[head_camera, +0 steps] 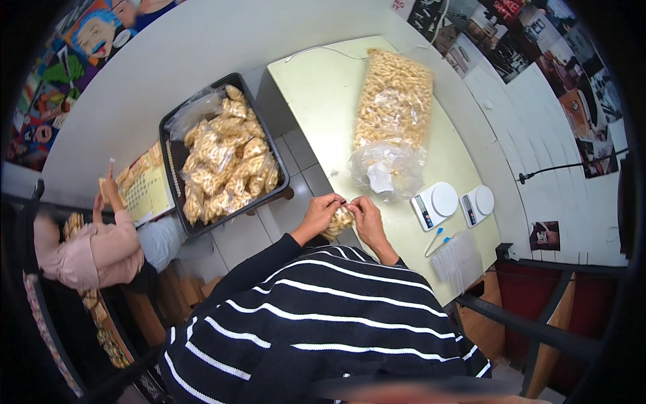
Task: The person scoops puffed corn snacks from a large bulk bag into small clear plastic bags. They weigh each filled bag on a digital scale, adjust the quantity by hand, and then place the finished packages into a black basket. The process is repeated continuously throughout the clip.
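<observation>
A small clear plastic bag of yellowish puffed snacks [339, 225] hangs between my hands, close to my body at the table's near left edge. My left hand [321, 214] pinches the bag's top with thumb and fingers. From the other side, my right hand [367, 218] grips the same gathered top, its fingertips almost touching those of the left. Beyond them, a large clear sack of the same snacks [393, 101] lies on the pale table [313, 86]. Its crumpled mouth faces me, with a white object [380, 177] inside.
Two white digital scales [435, 206] [477, 205], blue-tipped tongs [435, 241] and a stack of clear empty bags [458, 262] lie to the right. A black crate [280, 177] of filled bags [227, 156] stands left. Farther left, another person [101, 247] handles bags beside a sheet with stickers [149, 194].
</observation>
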Tool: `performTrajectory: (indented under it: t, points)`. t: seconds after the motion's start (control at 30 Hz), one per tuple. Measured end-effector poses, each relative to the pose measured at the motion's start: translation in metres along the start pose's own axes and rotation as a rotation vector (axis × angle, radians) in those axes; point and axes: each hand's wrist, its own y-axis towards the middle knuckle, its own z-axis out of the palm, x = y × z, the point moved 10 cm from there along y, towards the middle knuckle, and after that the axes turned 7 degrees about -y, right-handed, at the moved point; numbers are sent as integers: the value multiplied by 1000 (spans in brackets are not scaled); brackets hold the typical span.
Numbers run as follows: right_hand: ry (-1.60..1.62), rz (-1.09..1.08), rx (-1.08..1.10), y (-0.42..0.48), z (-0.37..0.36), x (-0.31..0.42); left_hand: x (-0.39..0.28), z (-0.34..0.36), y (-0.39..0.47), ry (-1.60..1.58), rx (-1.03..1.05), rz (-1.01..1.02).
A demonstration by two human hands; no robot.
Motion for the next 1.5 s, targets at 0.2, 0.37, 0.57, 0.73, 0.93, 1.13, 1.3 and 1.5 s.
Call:
performTrajectory:
  t: [0.2, 0.37, 0.57, 0.73, 0.93, 1.13, 1.3, 1.5]
  points:
    - [36, 34, 66, 18, 1, 3, -17, -94, 32, 97, -172, 72]
    - [43, 105, 11, 18, -8, -21, -78, -275, 37, 614, -626, 293]
    - [15, 223, -46, 17, -15, -47, -103, -276, 63, 972, -538, 423]
    - [-47, 234, -113, 14, -20, -53, -37, -144, 90, 665, -81, 419]
    - [-130, 413, -265, -30, -67, -79, -35, -5, 88, 579, 379, 515]
    - [-496, 640, -674, -125, -164, -142, -50, 9, 131, 527, 405, 550]
    - [-789, 869, -815, -184, -228, -182, -60, 26, 140, 489, 389, 594]
    - [-1043, 978, -751, -219, -240, -246, -65, 34, 145, 464, 406, 617]
